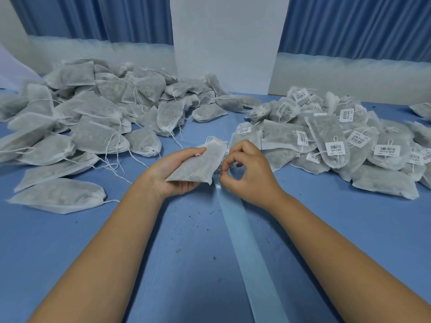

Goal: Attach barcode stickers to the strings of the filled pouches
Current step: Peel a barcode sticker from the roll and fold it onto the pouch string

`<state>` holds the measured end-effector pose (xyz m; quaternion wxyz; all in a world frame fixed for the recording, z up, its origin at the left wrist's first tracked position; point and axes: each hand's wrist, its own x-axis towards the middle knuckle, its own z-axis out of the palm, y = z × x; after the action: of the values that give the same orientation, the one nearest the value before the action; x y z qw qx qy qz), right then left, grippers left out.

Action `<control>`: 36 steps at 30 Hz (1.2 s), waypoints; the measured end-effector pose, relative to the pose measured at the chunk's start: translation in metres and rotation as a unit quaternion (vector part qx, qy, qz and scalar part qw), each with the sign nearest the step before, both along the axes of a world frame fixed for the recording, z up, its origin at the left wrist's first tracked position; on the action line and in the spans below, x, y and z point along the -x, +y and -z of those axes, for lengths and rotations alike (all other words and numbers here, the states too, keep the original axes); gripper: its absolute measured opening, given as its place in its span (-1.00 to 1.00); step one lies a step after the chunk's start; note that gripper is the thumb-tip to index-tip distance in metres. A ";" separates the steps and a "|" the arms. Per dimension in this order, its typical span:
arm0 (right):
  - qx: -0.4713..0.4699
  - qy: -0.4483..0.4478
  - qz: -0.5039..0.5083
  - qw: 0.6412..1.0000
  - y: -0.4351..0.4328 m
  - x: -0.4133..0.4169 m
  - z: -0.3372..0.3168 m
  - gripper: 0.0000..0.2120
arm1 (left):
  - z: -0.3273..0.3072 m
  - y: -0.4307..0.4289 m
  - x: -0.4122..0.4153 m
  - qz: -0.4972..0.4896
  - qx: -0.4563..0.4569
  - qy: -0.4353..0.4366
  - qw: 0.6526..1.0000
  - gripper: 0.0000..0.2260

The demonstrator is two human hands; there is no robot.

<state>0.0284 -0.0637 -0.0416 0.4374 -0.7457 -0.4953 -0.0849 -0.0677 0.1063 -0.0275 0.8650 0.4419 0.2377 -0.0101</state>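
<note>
Head view.

1. Left hand (177, 171): just left of centre, palm up, fingers and thumb curled round one filled white non-woven drawstring pouch (198, 164). The pouch lies tilted across the palm, its gathered neck and string toward 12 o'clock.
2. Right hand (249, 173): just right of centre, fingers curled, thumb and forefinger closed together in a pinch on a small white barcode sticker (217, 172) at the held pouch's right edge. Whether the sticker touches the string cannot be told.
3. Translucent pale-blue sticker backing strip (247, 248): flat on the table, running from beneath the right hand's pinch toward 5 o'clock.
4. Heap of unlabelled filled white pouches (93, 117): at 10 o'clock, loose strings trailing.
5. Heap of filled white pouches bearing barcode labels (338, 141): at 2 o'clock.
6. Blue table top (70, 252): carries both heaps, the strip and scattered dark herb crumbs (178, 250) near 6 o'clock.
7. Upright white panel (224, 43): at 12 o'clock.
8. Blue pleated curtains (349, 24): either side of the panel.
</note>
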 end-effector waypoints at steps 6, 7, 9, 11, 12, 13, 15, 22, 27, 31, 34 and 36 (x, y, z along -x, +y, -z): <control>-0.018 0.044 -0.059 0.997 -0.002 0.005 -0.005 -0.92 | -0.002 0.001 0.002 -0.015 0.007 0.006 1.000 -0.61; -0.018 0.057 -0.068 0.996 -0.003 0.006 -0.006 -0.91 | -0.002 0.001 0.002 -0.016 0.011 0.004 1.000 -0.54; -0.015 0.082 -0.079 0.993 -0.005 0.007 -0.010 -0.86 | -0.002 0.004 0.002 -0.019 0.025 -0.004 0.999 -0.43; -0.013 0.117 -0.093 0.989 -0.006 0.007 -0.015 -0.85 | -0.001 0.007 0.002 -0.025 0.039 -0.011 0.999 -0.34; -0.015 0.141 -0.107 0.984 -0.007 0.007 -0.018 -0.85 | -0.001 0.009 0.002 -0.030 0.043 -0.011 0.999 -0.33; -0.019 0.168 -0.127 0.977 -0.008 0.006 -0.021 -0.85 | -0.001 0.010 0.003 -0.034 0.046 -0.009 0.998 -0.34; -0.056 0.238 -0.166 0.955 -0.009 0.002 -0.027 -0.80 | -0.001 0.011 0.003 -0.040 0.044 -0.005 0.998 -0.47; -0.227 0.444 -0.036 0.866 -0.010 -0.017 -0.029 -0.74 | -0.009 0.003 0.008 -0.017 -0.245 0.053 0.968 -0.83; -0.197 0.443 -0.013 0.875 -0.007 -0.015 -0.026 -0.79 | -0.012 0.003 0.013 -0.029 -0.352 0.053 0.934 -0.86; -0.160 0.457 -0.073 0.872 -0.005 -0.009 -0.030 -0.83 | -0.016 -0.004 0.013 -0.030 -0.356 0.016 0.934 -0.83; -0.134 0.481 -0.117 0.858 -0.004 -0.005 -0.032 -0.84 | -0.015 -0.007 0.011 -0.039 -0.398 0.012 0.916 -0.76; -0.123 0.503 -0.147 0.843 -0.003 -0.003 -0.032 -0.83 | -0.015 -0.009 0.010 -0.034 -0.414 -0.001 0.910 -0.74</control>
<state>0.0312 -0.0667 -0.0092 0.7220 -0.5443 -0.2969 0.3072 -0.0778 0.0977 -0.0128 0.6044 0.7519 0.2348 0.1192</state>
